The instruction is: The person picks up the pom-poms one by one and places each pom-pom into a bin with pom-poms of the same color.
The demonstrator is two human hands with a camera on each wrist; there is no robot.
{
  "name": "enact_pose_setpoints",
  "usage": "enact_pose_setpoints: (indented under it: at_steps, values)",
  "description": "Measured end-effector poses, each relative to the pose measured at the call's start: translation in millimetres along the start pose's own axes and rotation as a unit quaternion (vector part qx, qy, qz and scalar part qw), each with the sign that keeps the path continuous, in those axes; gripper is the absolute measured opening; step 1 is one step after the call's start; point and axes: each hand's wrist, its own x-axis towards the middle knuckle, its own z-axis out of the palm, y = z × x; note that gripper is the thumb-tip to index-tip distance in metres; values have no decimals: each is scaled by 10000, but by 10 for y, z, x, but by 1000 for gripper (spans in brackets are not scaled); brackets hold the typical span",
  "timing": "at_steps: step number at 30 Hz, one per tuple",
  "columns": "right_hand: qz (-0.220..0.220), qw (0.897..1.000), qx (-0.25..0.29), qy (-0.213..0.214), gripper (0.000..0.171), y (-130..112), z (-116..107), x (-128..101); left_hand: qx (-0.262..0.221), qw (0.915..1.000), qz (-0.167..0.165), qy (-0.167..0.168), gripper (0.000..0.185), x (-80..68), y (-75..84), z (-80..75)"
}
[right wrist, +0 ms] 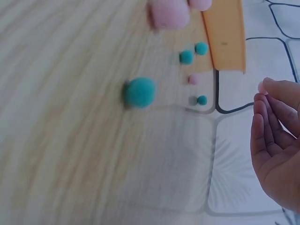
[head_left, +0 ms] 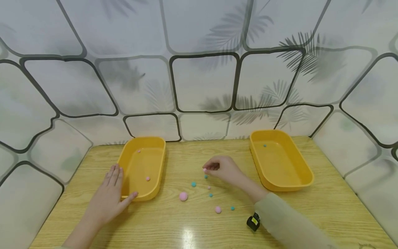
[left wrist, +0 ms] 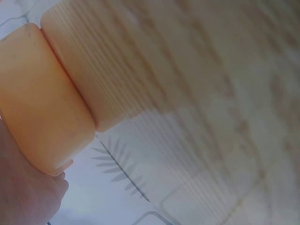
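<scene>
My right hand point(head_left: 226, 170) pinches a small pink pom-pom point(head_left: 204, 169) between thumb and fingertips, over the middle of the table. The same pom-pom shows pale at the fingertips in the right wrist view. Just below the hand lie a teal pom-pom point(head_left: 206, 176) and a tiny pink pom-pom point(head_left: 209, 187). My left hand point(head_left: 105, 200) rests on the left yellow tray point(head_left: 161, 166), its straight fingers along the left side and its thumb at the near rim. Two pink pom-poms point(head_left: 148, 178) lie inside that tray. The left wrist view shows the tray's outer wall point(left wrist: 47, 103).
A second yellow tray point(head_left: 281, 173) stands at the right with one teal pom-pom point(head_left: 265, 145) inside. Larger pink pom-poms point(head_left: 183, 196) and more teal ones point(head_left: 232, 208) lie scattered on the wooden table point(head_left: 174, 228). A patterned wall covering point(head_left: 205, 83) stands behind. A black device point(head_left: 253, 222) sits by the right sleeve.
</scene>
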Motion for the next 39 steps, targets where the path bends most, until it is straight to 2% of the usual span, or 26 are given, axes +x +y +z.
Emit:
enact_pose_setpoints:
  at_steps: [8,20,25,33,39]
  values:
    - [-111,9997,174,-123,16,-206,52,166,-40,10000,25,72,103,10,2,0]
    - [-414,9990,165,-81,15,-422,181,416,-48,10000,-12,-2,102,-4,-2,13]
    - [-556,9982,245,-26,13,-506,245,530,-43,9999,32,92,101,-13,-6,27]
    - [-475,9978,386,-251,12,-670,355,668,-48,10000,23,21,101,-9,10,16]
    - [-527,9974,332,-359,10,-778,473,755,-40,9999,83,121,100,-7,3,31]
